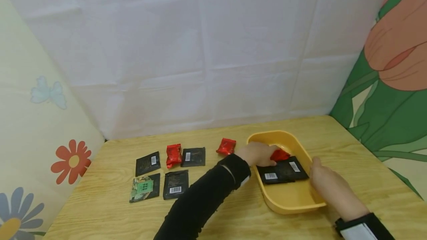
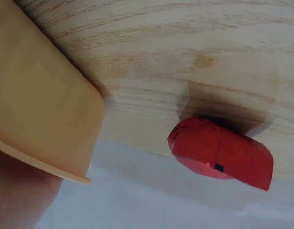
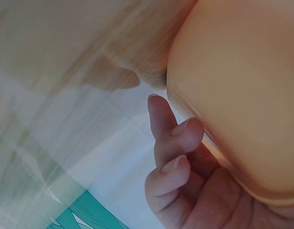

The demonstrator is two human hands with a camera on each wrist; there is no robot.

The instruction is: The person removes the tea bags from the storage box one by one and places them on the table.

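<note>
A yellow tray [image 1: 290, 209] stands at the right of the table, two black sachets [image 1: 282, 171] lying inside it. My left hand [image 1: 258, 153] reaches over the tray's left wall and pinches a small red packet [image 1: 280, 154] above the sachets. In the left wrist view, only a blurred part of that hand [image 2: 18, 195] shows behind the tray wall [image 2: 46, 95]. My right hand [image 1: 328, 182] grips the tray's right rim, thumb on top. Its curled fingers [image 3: 168, 176] show beside the tray's outer wall [image 3: 237, 95] in the right wrist view.
Left of the tray lies another red packet [image 1: 226, 146]. Farther left are a red packet [image 1: 174, 155], black sachets [image 1: 193, 157], [image 1: 148, 163], [image 1: 175, 184] and a green-labelled sachet [image 1: 145, 187]. A white cloth [image 1: 200, 54] hangs behind the wooden table [image 1: 110, 180].
</note>
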